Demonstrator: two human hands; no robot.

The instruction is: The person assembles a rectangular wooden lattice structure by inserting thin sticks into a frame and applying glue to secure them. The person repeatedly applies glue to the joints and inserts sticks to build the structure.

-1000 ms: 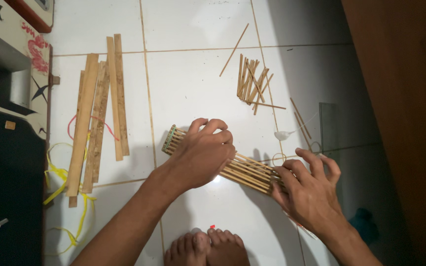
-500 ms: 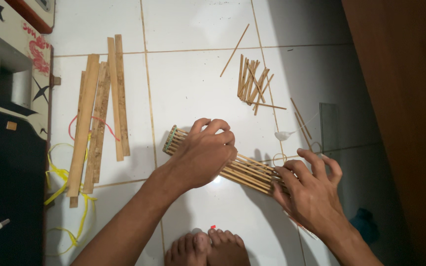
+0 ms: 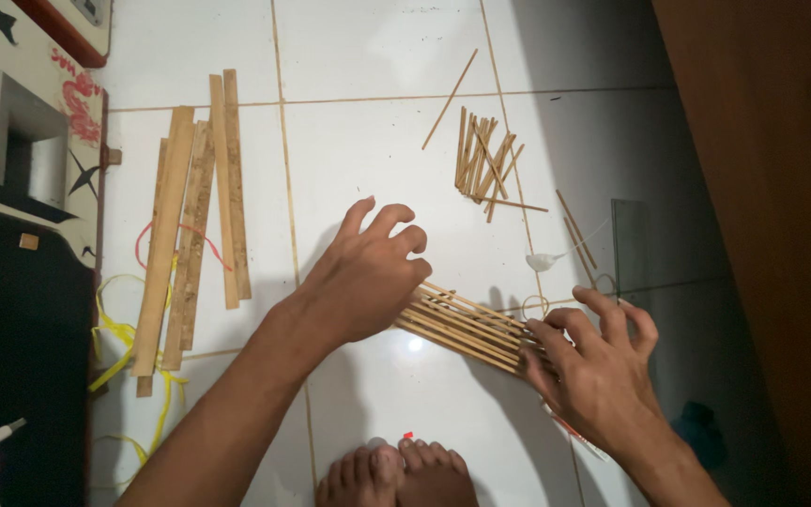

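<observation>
Looking down from the head cam, both hands sit on a mat of thin bamboo sticks [image 3: 466, 329] lying on the white tile floor [image 3: 377, 160]. Left hand [image 3: 363, 277] presses flat on the mat's left end, fingers spread, not gripping. Right hand [image 3: 593, 371] rests fingertips on its right end. Left of the mat lie wide bamboo slats [image 3: 194, 230]; beyond it, loose short sticks [image 3: 482, 161]. Bare toes [image 3: 396, 474] sit below the mat.
</observation>
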